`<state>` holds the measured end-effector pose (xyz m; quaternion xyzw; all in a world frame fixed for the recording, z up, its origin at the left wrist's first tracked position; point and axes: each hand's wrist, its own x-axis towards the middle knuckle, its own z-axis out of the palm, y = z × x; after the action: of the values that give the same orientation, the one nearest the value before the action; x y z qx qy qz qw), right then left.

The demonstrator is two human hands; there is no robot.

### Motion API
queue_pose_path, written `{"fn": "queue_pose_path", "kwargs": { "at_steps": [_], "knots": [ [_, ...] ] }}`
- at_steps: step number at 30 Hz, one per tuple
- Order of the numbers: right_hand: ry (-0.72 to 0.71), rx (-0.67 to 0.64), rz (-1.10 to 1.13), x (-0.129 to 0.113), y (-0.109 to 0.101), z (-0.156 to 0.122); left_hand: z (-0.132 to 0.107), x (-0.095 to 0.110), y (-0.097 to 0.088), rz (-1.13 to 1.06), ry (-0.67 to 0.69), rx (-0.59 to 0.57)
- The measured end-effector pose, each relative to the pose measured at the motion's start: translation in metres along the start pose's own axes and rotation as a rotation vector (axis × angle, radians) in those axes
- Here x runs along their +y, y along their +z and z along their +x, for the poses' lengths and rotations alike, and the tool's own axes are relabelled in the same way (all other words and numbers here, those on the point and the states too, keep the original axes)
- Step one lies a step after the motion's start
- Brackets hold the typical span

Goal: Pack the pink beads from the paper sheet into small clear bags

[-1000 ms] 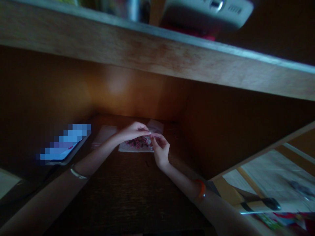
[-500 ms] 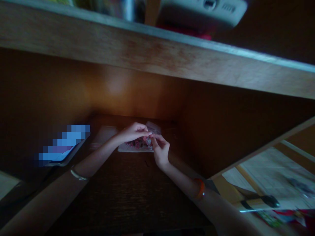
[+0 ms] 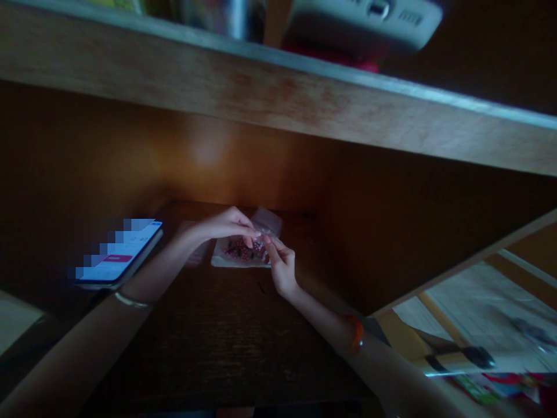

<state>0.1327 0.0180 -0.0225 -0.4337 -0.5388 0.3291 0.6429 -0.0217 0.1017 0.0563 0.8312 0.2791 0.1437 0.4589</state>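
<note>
My left hand reaches in over the dark tabletop with thumb and fingers pinched together. My right hand meets it fingertip to fingertip, also pinched. What lies between the fingertips is too small and dark to make out. Just behind them a clear plastic piece sticks up, seeming to touch the fingers. Beneath the hands is a pale, flat packet or sheet with small pink and dark bead-like pieces on or in it; the hands partly cover it.
A lit phone leans at the left of the wooden compartment. Beside my left forearm lies another flat clear packet. A shelf edge crosses above the hands, carrying a pale device. A side panel stands on the right.
Both hands have shifted slightly left, still pinched together. More of the pink pieces and the upright clear plastic shows. The camera view has shifted a little.
</note>
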Motion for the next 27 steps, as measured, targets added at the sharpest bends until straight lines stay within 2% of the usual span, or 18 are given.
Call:
{"fn": "queue_pose_path", "kwargs": {
  "at_steps": [2,7,9,13,16,20,22,24,27],
  "knots": [
    [0.062,-0.009,0.021,0.002,0.0,0.002,-0.003,0.0,-0.006,0.039,-0.037,0.006],
    [0.208,0.007,0.101,0.0,0.005,0.012,-0.014,0.004,-0.023,0.06,0.027,0.213],
    [0.241,-0.001,0.163,-0.005,0.01,0.017,-0.017,0.008,-0.027,0.089,0.051,0.256],
    [0.291,-0.028,0.262,-0.018,0.024,0.031,-0.025,0.02,-0.031,0.164,0.058,0.224],
    [0.281,-0.035,0.234,-0.024,0.035,0.043,-0.033,0.025,-0.037,0.156,-0.002,0.24],
    [0.095,-0.096,0.129,-0.029,0.054,0.057,-0.045,0.02,-0.053,0.064,-0.211,0.492],
    [0.049,-0.15,0.126,-0.03,0.066,0.061,-0.05,0.017,-0.061,-0.035,-0.236,0.607],
    [0.107,-0.173,0.134,-0.031,0.079,0.064,-0.056,0.015,-0.066,-0.09,-0.181,0.668],
    [0.308,-0.228,0.161,-0.028,0.099,0.061,-0.066,0.012,-0.074,-0.058,-0.143,0.703]
  ]
}}
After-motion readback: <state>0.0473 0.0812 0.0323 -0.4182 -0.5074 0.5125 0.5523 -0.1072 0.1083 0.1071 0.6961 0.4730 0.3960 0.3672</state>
